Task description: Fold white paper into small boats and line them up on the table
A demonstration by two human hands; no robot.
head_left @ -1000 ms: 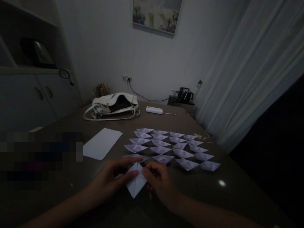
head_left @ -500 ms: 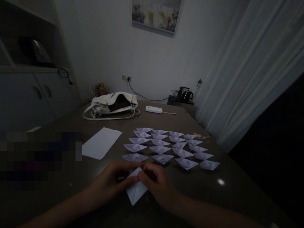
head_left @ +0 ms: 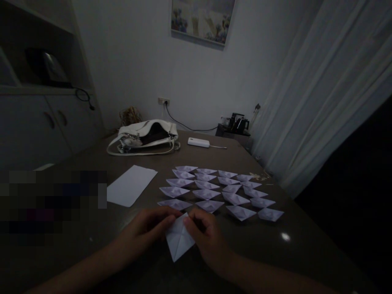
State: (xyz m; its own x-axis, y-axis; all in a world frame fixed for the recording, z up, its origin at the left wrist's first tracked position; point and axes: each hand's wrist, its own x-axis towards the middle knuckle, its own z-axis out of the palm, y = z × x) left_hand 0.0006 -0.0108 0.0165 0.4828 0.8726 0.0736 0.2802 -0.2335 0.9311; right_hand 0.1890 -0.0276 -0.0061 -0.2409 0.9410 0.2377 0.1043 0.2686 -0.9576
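Observation:
Both hands grip one folded white paper piece [head_left: 179, 241], a diamond shape with its point toward me, just above the dark table [head_left: 306, 245]. My left hand [head_left: 147, 228] pinches its upper left edge, fingers closed. My right hand [head_left: 208, 237] pinches its upper right edge, fingers curled. Beyond the hands lie several finished white paper boats [head_left: 214, 190] in rows.
A flat white sheet [head_left: 131, 184] lies left of the boats. At the far end of the table sit a white handbag [head_left: 145, 136] and a white power bank [head_left: 199, 142] with a cable. A curtain [head_left: 321, 98] hangs at right; cabinets [head_left: 45, 118] stand at left.
The paper piece has turned and spread a little wider between my fingers. Both hands stay in about the same spot near the table's front.

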